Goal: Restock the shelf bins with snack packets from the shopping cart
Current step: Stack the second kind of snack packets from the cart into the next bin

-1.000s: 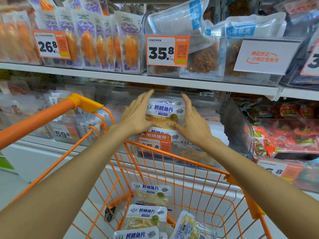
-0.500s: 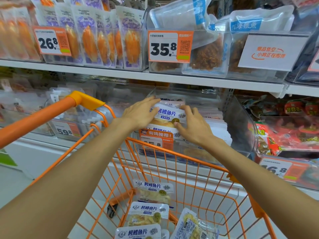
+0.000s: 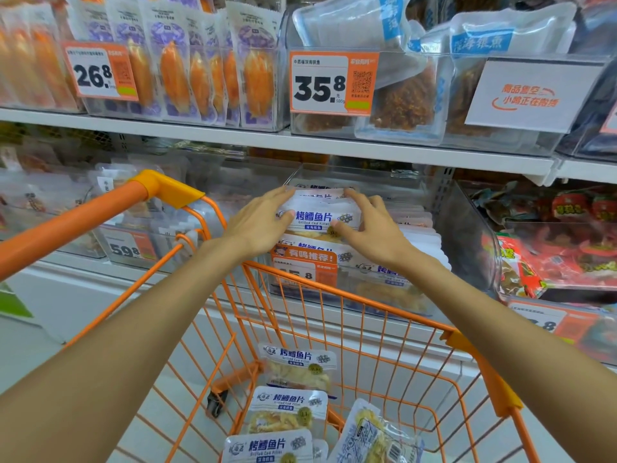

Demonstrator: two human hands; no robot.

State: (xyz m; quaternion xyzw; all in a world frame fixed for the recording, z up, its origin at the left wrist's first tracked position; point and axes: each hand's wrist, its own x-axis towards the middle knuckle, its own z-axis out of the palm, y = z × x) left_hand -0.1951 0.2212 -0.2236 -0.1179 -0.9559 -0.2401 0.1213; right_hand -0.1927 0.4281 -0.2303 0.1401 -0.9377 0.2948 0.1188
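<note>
A: What is seen to have changed since a second ago?

B: The white grilled cod fillet packet with blue lettering (image 3: 319, 217), held upright between the two palms a second ago, is now laid tilted back on the stack of like packets inside the clear plastic shelf bin (image 3: 467, 235) on the lower shelf. Both hands are seen lower and flatter than before.

A: How is the packet touched?

B: It is flanked on both sides. The left hand (image 3: 258, 225) is laid against its left edge with the fingers nearly straight, thumb on the front. The right hand (image 3: 374, 228) is set at its right edge, fingers spread and slightly bent over the top. Nothing is clenched; the packet is pressed rather than gripped.

A: And the rest of the stock?

B: More packets of the same kind (image 3: 288, 414) are seen lying in the orange wire shopping cart (image 3: 367, 295), just below the arms. An orange price tag marked 35.8 (image 3: 305, 269) is fixed on the bin's front, partly hidden by the cart rim.
</note>
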